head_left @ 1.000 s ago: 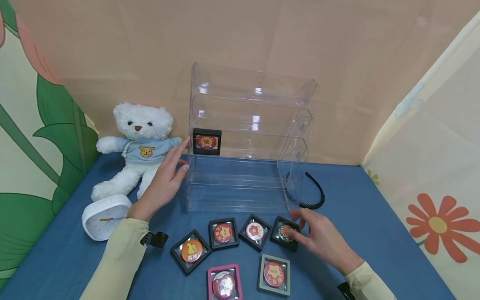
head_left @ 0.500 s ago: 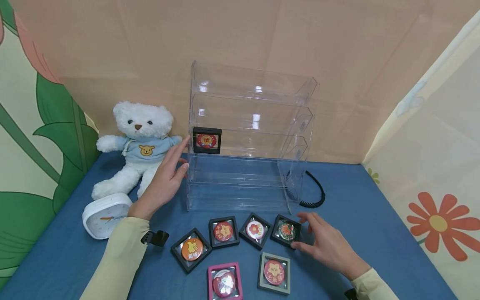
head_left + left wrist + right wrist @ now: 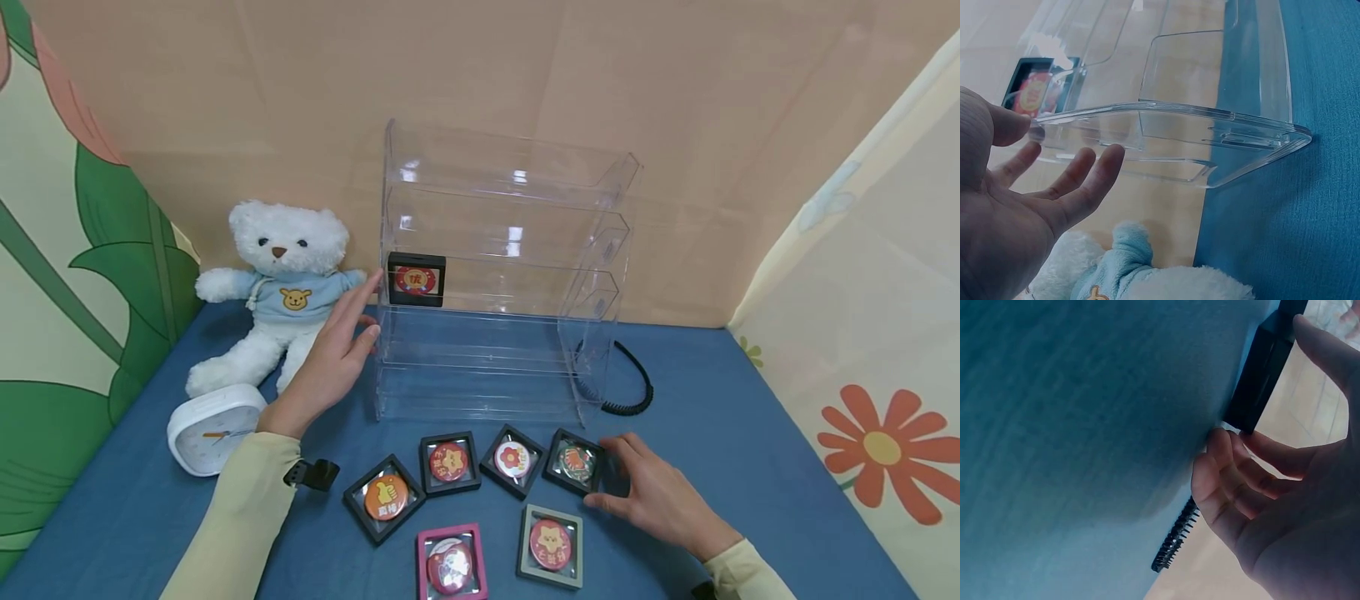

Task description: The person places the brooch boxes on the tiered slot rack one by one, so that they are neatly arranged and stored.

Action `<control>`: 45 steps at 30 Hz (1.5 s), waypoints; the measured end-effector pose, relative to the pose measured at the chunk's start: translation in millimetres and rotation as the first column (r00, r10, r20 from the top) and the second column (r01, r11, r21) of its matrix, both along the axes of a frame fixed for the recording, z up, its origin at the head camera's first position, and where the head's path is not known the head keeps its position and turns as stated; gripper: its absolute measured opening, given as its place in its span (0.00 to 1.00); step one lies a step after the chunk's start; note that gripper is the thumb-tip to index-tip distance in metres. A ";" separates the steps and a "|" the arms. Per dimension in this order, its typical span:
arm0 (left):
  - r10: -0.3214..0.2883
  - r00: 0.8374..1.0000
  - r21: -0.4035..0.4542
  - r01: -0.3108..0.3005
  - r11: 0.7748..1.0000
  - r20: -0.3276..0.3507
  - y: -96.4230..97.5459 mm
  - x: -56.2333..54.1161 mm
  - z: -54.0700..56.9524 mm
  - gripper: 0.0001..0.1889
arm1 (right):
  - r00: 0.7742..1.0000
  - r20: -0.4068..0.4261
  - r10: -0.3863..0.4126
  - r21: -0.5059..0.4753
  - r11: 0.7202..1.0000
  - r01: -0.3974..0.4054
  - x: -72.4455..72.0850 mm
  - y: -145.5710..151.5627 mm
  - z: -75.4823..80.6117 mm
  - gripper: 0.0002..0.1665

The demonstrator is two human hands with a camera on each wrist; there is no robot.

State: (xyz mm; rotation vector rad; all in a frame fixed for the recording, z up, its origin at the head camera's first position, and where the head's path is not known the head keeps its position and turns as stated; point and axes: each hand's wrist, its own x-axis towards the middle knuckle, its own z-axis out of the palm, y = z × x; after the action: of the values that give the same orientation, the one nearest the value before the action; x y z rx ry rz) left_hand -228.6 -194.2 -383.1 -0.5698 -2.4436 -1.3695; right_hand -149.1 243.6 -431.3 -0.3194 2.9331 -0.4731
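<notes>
A clear acrylic display rack (image 3: 480, 362) with several tiers stands on the blue cloth. My left hand (image 3: 322, 375) touches its left side with fingers extended, fingertips at the panel edge in the left wrist view. On a middle tier, at the left end, stands a black-framed badge (image 3: 416, 281) with a red round face. My right hand (image 3: 656, 496) pinches another black-framed badge (image 3: 573, 461) lying in front of the rack. Its thumb (image 3: 1325, 353) and index finger (image 3: 1279, 453) sit at two edges of the frame in the right wrist view; the other fingers are curled.
More badges in black frames (image 3: 385, 498), a pink frame (image 3: 452, 562) and a grey-green frame (image 3: 550, 546) lie in front. At left are a white teddy bear (image 3: 288, 292) and a white clock (image 3: 213, 429). A black coiled band (image 3: 637, 383) lies by the rack's right side.
My right hand has drawn its fingers off the face of the black-framed badge and round to its right-hand edges. The badge has barely moved. My left hand stays at the rack.
</notes>
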 end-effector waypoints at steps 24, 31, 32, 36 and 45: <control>-0.003 1.000 -0.003 0.003 1.000 0.001 -0.2 -0.1 -0.7 0.38 | 0.999 0.030 -0.029 -0.156 0.987 0.033 -5.5 1.1 -7.4 0.44; 0.004 1.000 -0.006 -0.004 1.000 0.007 -0.5 0.6 -0.6 0.38 | 1.000 0.007 -0.008 -0.185 0.983 0.009 -5.3 1.5 -8.7 0.48; 0.004 1.000 -0.006 -0.004 1.000 0.007 -0.5 0.4 -0.7 0.38 | 1.000 0.009 -0.007 -0.181 0.983 0.009 -5.7 1.4 -8.6 0.50; 0.005 1.000 -0.005 -0.005 1.000 0.013 0.0 -0.2 -0.7 0.38 | 1.000 0.012 0.004 -0.144 0.990 -0.002 -6.6 1.3 -8.1 0.51; 0.006 1.000 -0.014 -0.005 1.000 0.006 -0.4 -1.2 -0.2 0.38 | 1.000 0.023 0.014 -0.162 0.987 -0.010 -7.0 1.8 -5.9 0.44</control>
State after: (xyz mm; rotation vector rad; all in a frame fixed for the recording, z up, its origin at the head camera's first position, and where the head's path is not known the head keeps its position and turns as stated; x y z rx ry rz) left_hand -229.8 -194.5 -383.3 -0.5624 -2.4598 -1.3552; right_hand -156.1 245.3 -437.2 -0.3485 2.8730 -0.7103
